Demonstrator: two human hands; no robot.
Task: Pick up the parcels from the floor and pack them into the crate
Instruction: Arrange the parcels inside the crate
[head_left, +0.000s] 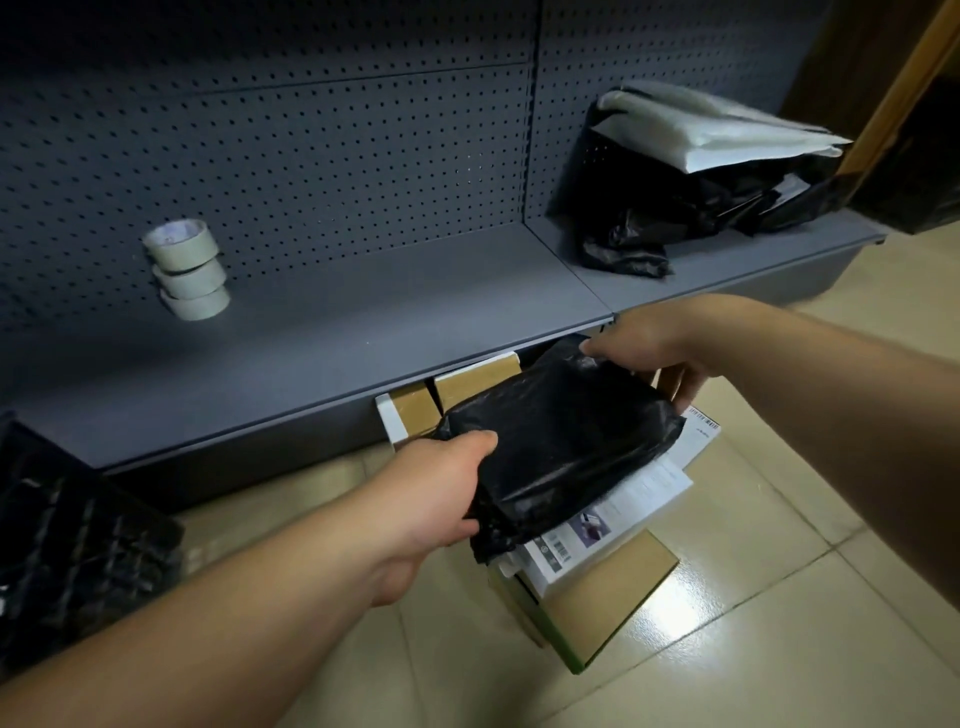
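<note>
Black parcel gripped in both hands above the floor pile; packing looks early.
Left hand (441, 493) curls round the black parcel (561, 441) at its near corner, right hand (649, 348) grips the far edge, both arms extended. Boxed parcels (608, 540) lie beneath it; dark crate (78, 545) sits well left.

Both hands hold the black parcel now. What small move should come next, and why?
Probably lift the black parcel straight up, then swing it left toward the black crate. The left hand grips its near corner and the right hand its far edge, so the hold looks secure. It is above the boxes on the floor, close under the shelf edge.
</note>
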